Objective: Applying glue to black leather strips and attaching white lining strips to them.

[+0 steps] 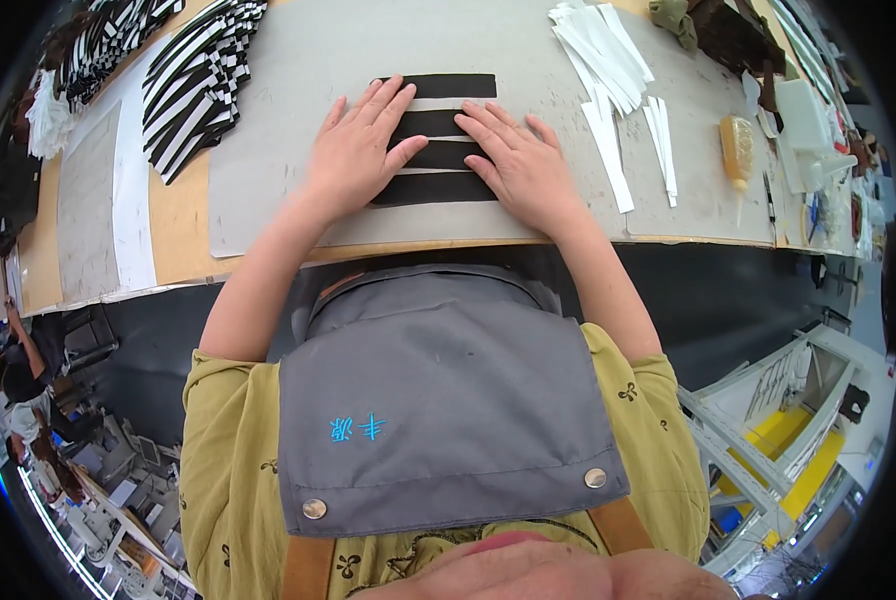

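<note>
Several black strips lie crosswise on the grey table mat, one above another with narrow gaps between them. My left hand [358, 155] lies flat over their left ends, its fingers stretched out and thumb apart. My right hand [523, 165] rests on the right ends of the lower ones, fingers spread and palm down. The farthest black strip [443, 86] shows most of its length; the nearest black strip [433, 188] lies closest to the table's front edge. Between my hands the strips' middles are visible, while several of their ends are hidden under my fingers. Neither hand grips anything.
White strips [608, 60] lie fanned out at the right. Farther right are a bottle of amber liquid [736, 150], a pen-like tool [769, 197] and a white container [806, 130]. Piled black-and-white strips [200, 85] cover the far left. Another person [28, 375] is at the left edge.
</note>
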Demonstrator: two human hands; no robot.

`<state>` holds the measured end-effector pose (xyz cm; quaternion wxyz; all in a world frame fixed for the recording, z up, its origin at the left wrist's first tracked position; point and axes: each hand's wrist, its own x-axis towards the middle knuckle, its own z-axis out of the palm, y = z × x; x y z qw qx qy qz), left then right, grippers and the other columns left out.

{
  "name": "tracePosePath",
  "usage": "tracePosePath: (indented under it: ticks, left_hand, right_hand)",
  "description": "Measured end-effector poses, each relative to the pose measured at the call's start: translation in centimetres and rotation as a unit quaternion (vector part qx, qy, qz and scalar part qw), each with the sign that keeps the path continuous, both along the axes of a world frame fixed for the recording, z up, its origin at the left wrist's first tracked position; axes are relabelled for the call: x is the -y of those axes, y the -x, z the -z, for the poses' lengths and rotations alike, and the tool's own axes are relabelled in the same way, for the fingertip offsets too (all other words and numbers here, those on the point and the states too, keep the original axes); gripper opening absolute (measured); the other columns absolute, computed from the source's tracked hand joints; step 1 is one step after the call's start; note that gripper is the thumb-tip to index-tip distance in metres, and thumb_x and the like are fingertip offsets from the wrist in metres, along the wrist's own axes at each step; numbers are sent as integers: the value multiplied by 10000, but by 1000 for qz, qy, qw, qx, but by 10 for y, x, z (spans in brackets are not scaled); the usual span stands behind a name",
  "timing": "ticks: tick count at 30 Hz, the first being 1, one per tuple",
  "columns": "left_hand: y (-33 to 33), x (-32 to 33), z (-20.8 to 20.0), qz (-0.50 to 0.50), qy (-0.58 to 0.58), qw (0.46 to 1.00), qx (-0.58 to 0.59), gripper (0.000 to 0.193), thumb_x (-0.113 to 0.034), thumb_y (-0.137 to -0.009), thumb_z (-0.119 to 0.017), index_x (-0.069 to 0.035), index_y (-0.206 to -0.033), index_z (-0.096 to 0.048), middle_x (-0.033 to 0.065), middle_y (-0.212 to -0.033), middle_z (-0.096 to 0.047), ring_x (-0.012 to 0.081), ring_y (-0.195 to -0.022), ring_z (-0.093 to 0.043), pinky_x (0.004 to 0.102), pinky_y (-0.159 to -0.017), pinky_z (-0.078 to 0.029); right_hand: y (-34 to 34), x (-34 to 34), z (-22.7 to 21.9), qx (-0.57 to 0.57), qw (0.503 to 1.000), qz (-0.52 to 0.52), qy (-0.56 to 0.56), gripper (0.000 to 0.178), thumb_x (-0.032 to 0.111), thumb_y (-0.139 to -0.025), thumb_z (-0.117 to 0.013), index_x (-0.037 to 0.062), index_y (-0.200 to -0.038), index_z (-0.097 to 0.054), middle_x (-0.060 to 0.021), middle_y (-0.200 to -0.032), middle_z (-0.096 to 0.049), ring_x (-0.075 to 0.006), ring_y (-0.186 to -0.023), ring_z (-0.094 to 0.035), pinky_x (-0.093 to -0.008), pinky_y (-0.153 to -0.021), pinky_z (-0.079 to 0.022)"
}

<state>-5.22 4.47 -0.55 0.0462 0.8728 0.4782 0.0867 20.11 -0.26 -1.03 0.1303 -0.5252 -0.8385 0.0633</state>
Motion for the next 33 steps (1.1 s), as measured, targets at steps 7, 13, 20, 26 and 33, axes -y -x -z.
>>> tracePosePath:
  ticks: [7,13,20,26,33]
  left_hand:
    - [-10,64,-17,20,24,998,51,721,-455,-1033,-560,-148,-1634,-305,75,-1700,-290,286,-1563,-284,518,-1262,-215]
    - [-15,60,-17,45,24,999,14,733,-483,-1031,-551,-136,-1631,-311,40,-1699,-302,256,-1568,-275,501,-1269,-208]
    - [-30,59,-4,35,19,999,-3,773,-516,-1020,-558,-128,-1637,-299,56,-1705,-291,255,-1564,-283,497,-1265,-219]
    - [-19,85,-17,33,5,998,60,786,-456,-984,-636,-124,-1625,-326,68,-1690,-320,262,-1555,-304,501,-1258,-226]
    - [4,108,-12,78,85,993,40,787,-435,-963,-675,-139,-1617,-352,60,-1682,-334,277,-1550,-315,511,-1258,-227]
  right_hand:
    - [-11,10,-4,-82,990,75,-91,433,342,-1040,-590,151,-1428,-585,-30,-1542,-540,-216,-1456,-466,-462,-1179,-314]
    - [-16,44,0,-108,982,117,-104,438,342,-1007,-647,112,-1379,-624,-57,-1465,-602,-241,-1386,-536,-428,-1116,-364]
    - [-19,51,-1,-96,978,92,-161,456,385,-924,-751,94,-1270,-696,-49,-1323,-695,-224,-1258,-628,-373,-972,-473]
    - [-15,52,-3,-107,977,76,-170,447,371,-893,-776,119,-1259,-719,-30,-1282,-719,-243,-1189,-664,-372,-928,-510]
    - [-26,61,-5,-91,985,-61,-132,448,414,-909,-746,160,-1277,-726,-15,-1331,-706,-227,-1231,-648,-339,-955,-508]
